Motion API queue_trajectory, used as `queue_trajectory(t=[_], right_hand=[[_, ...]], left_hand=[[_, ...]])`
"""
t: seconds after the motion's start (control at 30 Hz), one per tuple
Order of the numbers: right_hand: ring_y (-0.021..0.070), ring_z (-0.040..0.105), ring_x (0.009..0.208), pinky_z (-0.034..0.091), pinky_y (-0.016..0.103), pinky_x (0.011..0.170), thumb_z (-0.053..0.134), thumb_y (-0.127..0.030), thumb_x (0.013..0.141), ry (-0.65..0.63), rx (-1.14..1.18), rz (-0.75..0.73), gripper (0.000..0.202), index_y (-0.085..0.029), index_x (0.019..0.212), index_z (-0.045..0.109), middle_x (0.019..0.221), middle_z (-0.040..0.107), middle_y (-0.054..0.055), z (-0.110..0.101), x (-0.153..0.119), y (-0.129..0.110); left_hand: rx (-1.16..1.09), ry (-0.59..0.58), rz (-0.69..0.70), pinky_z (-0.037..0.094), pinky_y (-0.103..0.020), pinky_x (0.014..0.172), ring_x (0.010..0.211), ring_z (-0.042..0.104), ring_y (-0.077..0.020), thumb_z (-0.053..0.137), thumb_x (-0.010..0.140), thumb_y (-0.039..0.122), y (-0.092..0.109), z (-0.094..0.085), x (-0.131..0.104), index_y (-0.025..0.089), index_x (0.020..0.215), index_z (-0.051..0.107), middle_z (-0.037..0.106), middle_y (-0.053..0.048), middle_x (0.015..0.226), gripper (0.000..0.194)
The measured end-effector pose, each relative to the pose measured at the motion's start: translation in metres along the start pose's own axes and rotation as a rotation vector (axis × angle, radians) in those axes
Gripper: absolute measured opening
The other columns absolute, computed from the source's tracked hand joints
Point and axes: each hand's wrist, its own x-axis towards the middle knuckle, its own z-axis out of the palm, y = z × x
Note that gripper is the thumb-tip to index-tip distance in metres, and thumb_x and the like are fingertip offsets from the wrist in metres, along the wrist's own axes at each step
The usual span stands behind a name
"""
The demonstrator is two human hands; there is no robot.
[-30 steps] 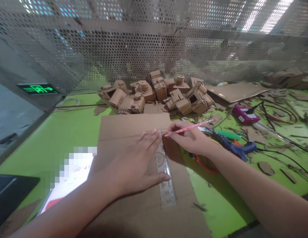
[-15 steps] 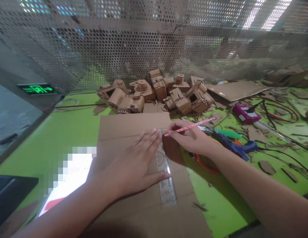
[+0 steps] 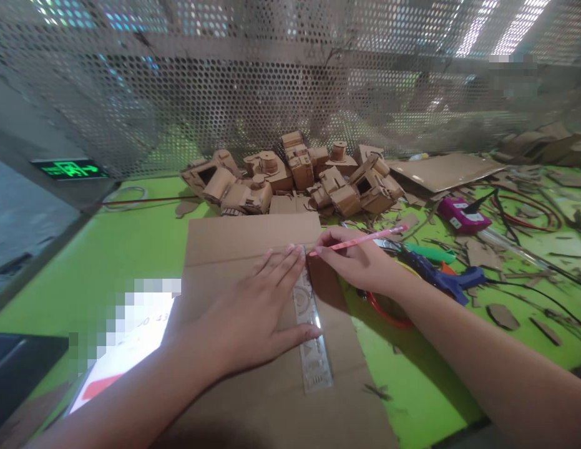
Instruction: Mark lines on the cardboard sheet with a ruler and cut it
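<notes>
My left hand (image 3: pixel 266 305) lies flat with fingers spread across a clear plastic ruler (image 3: pixel 313 362), its fingertips at the far end and its thumb over the middle. The ruler has cut-out shapes and rests lengthwise on a large brown cardboard sheet (image 3: pixel 253 234). In my right hand (image 3: pixel 351 255) is a pink pencil (image 3: pixel 374 236), pinched near its tip and slanting up to the right. The pencil's tip meets the cardboard close beside the ruler's far right edge. Whether it has left a line is too small to tell.
Several cardboard models (image 3: pixel 294 165) are heaped behind the sheet, before a perforated metal screen (image 3: pixel 271 75). To the right lie a blue glue gun (image 3: pixel 444 277), a green-handled tool (image 3: pixel 430 252), a purple box (image 3: pixel 463 215) with cables and cardboard scraps. A bright screen (image 3: pixel 135 337) stands at left.
Hardly anything differs. Both hands, the ruler and the pencil keep their places, with only a very slight shift of the camera.
</notes>
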Motion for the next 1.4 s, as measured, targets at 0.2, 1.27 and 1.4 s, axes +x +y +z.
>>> queue_trajectory(t=[0.2,1.27,1.4], right_hand=[[0.0169,0.064,0.08,0.047,0.029,0.07,0.064,-0.022,0.096,-0.008,-0.014,-0.009,0.008,-0.018,0.092,0.07,0.085,0.071,0.001,0.0,0.0,0.0],[0.0161,0.07,0.08,0.052,0.027,0.071,0.066,-0.019,0.089,-0.472,0.027,0.109,0.01,-0.022,0.082,0.071,0.085,0.077,-0.002,-0.02,-0.02,-0.035],[0.0147,0.068,0.081,0.05,0.025,0.072,0.063,-0.017,0.092,-0.261,0.06,0.125,0.01,-0.022,0.086,0.069,0.085,0.075,-0.002,-0.015,-0.015,-0.029]], left_hand=[[0.012,-0.001,0.006,0.01,-0.048,0.133,0.163,0.012,-0.033,0.042,0.095,0.083,-0.002,0.005,0.001,0.006,0.168,0.018,0.011,-0.017,0.175,0.109],[-0.012,-0.06,-0.022,0.014,-0.057,0.132,0.162,0.013,-0.0376,0.038,0.092,0.088,0.0,0.0,0.004,0.003,0.167,0.022,0.013,-0.02,0.175,0.115],[0.011,-0.055,-0.019,0.013,-0.055,0.132,0.163,0.014,-0.035,0.036,0.092,0.088,0.001,-0.002,0.003,0.005,0.168,0.018,0.01,-0.017,0.175,0.114]])
